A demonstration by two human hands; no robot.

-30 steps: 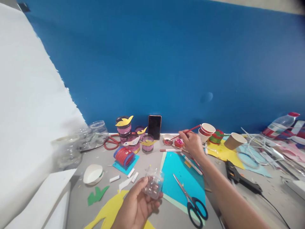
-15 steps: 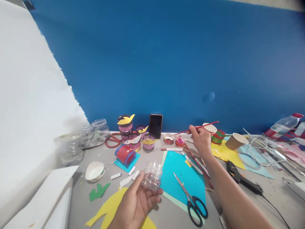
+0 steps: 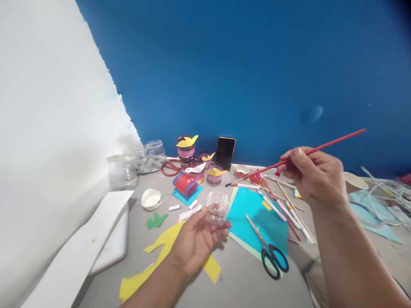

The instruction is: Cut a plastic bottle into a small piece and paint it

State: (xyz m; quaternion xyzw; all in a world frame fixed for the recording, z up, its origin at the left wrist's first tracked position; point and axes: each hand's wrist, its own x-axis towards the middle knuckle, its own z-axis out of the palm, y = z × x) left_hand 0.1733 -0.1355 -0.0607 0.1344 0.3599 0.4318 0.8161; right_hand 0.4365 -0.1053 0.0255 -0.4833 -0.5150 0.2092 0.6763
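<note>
My left hand [image 3: 201, 235] holds a clear plastic bottle piece [image 3: 217, 206] near the middle of the table, fingers around its lower side. On the right, my right hand [image 3: 313, 173] pinches a long red paintbrush [image 3: 337, 140], its dark tip pointing down and left, apart from the plastic piece. Beneath and right of the plastic piece lies blue paper [image 3: 240, 214] with black-handled scissors [image 3: 269, 252] on it. Behind stand pink and black painted cups [image 3: 186, 152] with yellow paper birds, and a red and blue striped roll [image 3: 185, 185].
A phone [image 3: 225, 152] leans on the blue wall. Markers and sticks [image 3: 298, 222] lie at right, near white cables [image 3: 379, 201]. Clear containers [image 3: 123, 171], a white bowl [image 3: 151, 199], green paper [image 3: 156, 220] and yellow paper [image 3: 167, 244] are at left.
My right hand has come nearer and away from the cups at the back, lifting the brush. The view has turned left, and my left hand still holds the plastic piece.
</note>
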